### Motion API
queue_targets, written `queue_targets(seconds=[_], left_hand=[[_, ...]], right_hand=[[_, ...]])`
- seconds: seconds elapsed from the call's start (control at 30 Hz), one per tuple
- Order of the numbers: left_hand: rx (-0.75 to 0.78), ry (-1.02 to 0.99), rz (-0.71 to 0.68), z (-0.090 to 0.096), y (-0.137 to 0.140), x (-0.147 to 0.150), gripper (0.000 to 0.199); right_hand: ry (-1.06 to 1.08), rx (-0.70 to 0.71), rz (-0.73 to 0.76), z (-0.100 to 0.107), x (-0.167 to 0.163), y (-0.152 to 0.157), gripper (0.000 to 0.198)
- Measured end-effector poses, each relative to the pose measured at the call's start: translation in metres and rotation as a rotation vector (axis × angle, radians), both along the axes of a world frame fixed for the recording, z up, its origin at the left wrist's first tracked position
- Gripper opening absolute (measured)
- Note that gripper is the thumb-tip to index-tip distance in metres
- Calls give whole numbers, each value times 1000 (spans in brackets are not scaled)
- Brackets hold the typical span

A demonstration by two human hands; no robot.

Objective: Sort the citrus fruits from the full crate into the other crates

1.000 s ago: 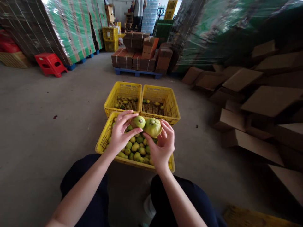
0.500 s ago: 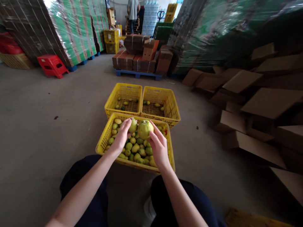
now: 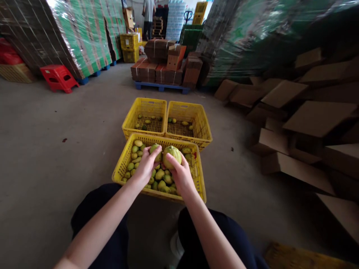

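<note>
Over the front yellow crate point(image 3: 117, 172), my left hand point(image 3: 146, 165) is closed around a yellow-green lemon point(image 3: 156, 152). My right hand point(image 3: 182, 175) grips a bigger, lumpy lemon point(image 3: 172, 152), its thumb lying across the fruit's near side. The two lemons are held side by side, very close together. Below them, the crate holds many loose lemons point(image 3: 159, 175), green to yellow; my hands and forearms hide some of these.
Two more yellow crates, a left one point(image 3: 130, 112) and a right one point(image 3: 206, 125), stand just behind with several fruits each. Cardboard boxes point(image 3: 319, 119) pile up at right. Farther off are a red stool point(image 3: 59, 77), a blue pallet point(image 3: 161, 86) of flattened cartons and a person point(image 3: 148, 15).
Both hands have turned and lowered the lemons slightly toward me. My right thumb now lies over the front of the larger lemon. The distant person has shifted left.
</note>
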State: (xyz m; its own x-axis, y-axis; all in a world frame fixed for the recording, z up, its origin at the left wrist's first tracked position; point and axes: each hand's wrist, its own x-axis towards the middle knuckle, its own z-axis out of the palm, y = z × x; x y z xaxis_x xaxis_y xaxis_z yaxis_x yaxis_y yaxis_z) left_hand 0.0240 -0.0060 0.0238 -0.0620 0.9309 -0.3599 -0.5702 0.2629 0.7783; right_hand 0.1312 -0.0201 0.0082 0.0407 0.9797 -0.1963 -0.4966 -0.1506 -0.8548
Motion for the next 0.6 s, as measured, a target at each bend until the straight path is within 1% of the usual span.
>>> queue_targets(seconds=[0.07,0.13,0.23,0.33,0.43,0.53,0.6], left_hand=[[7,-71,-39,-1,2,-1,24],[-12,-135,-47,-2,5,-3,21],[-81,-197,-26,-2,9,-6,16],[-123,-228,-63,1,10,-9,19],[-150,-253,-61,5,10,-12,20],[-126,-308,-56,9,9,-14,25],[-116,-348,-62,12,9,-15,26]], right_hand=[[143,-86,-6,4,1,1,32],[284,-182,-36,7,2,3,27],[389,-257,-54,7,5,6,23],[428,-262,-51,6,8,8,22],[432,-217,-65,7,9,8,21],[403,-170,12,8,10,7,24],[400,-174,58,8,11,7,26]])
